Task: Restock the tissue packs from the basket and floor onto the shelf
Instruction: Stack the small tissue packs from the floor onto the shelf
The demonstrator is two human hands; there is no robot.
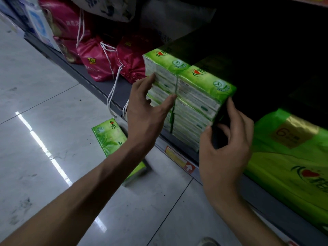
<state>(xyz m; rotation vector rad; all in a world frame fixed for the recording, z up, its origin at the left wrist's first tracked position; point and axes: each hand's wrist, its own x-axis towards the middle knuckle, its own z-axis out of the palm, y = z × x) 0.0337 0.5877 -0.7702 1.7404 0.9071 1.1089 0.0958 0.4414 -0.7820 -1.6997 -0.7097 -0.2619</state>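
Left hand (pixel 147 110), right hand (pixel 225 148) on tissue packs (pixel 204 80)

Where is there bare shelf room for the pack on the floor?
Narrow gap between the green tissue stack and the large green pack, where the right hand sits. Left is crowded: red drawstring bags beside the stack.

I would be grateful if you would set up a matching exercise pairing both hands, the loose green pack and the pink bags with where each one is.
Things:
1 left hand
2 right hand
3 loose green pack
4 pink drawstring bags

Places:
A lying on the floor tiles
B on the shelf, left of the green stack
C pinching the green stack's right end
D straight fingers on the green stack's front face

Pairs: 1-D; 2-C; 3-A; 4-B
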